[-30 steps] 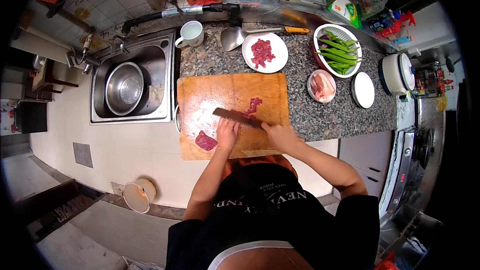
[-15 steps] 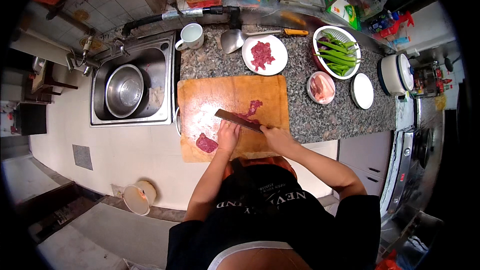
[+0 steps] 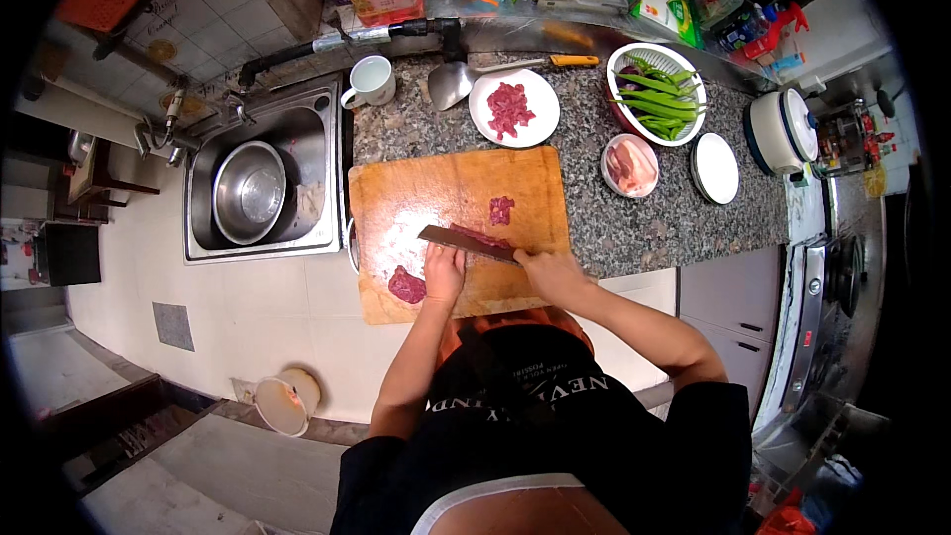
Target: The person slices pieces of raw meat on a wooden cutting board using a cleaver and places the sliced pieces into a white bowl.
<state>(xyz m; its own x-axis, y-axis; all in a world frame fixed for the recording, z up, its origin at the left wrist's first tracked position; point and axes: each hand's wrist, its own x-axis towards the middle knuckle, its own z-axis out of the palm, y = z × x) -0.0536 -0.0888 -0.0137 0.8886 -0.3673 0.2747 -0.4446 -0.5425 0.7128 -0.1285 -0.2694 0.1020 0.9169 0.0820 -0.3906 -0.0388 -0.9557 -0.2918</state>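
A home kitchen: steel sink, granite counter, wooden cutting board.

A speckled granite counter carries a wooden cutting board near its left end, with plates, a mug and a colander farther along.

The knife has slid off the cut slices.
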